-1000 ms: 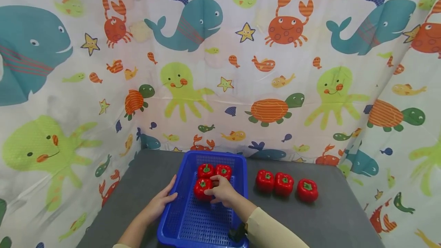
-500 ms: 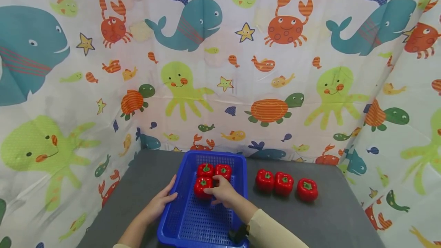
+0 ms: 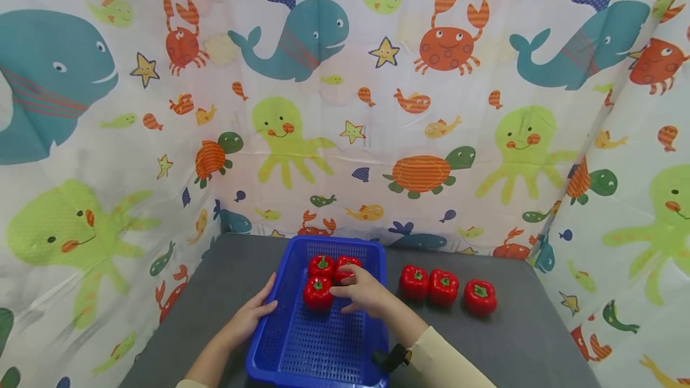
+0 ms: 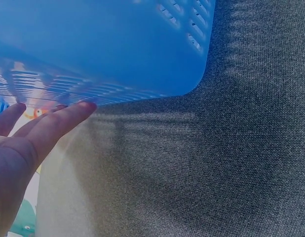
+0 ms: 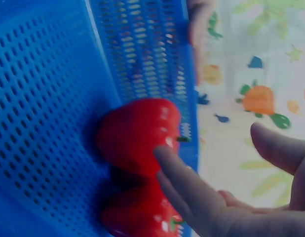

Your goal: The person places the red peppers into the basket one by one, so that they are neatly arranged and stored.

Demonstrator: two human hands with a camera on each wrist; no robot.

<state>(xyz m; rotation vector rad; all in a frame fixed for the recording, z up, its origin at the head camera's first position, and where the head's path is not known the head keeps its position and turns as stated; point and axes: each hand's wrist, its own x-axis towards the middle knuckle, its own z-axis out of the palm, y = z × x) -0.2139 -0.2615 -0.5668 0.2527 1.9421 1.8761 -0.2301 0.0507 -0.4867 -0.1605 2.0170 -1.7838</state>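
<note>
Three red bell peppers stand in the far half of a blue perforated basket (image 3: pixel 318 364): a near one (image 3: pixel 318 294), a back left one (image 3: pixel 321 265) and a back right one (image 3: pixel 345 263) partly covered by fingers. My right hand (image 3: pixel 369 293) hovers over the basket, thumb and fingers spread, holding nothing; in the right wrist view its fingertips overlap a pepper (image 5: pixel 137 133), and contact cannot be told. My left hand (image 3: pixel 250 318) rests against the basket's left side. In the left wrist view its fingers (image 4: pixel 63 121) reach almost straight to the outer wall.
To the basket's right, three more bell peppers stand on the grey table (image 3: pixel 517 328): two side by side (image 3: pixel 414 283) (image 3: pixel 443 288) and one (image 3: pixel 480 298) slightly apart. A curtain (image 3: pixel 345 106) printed with sea animals encloses the back and sides.
My right hand has let go of the near pepper in the basket and moved up and right, its fingers spreading. The left hand and basket stay in place.
</note>
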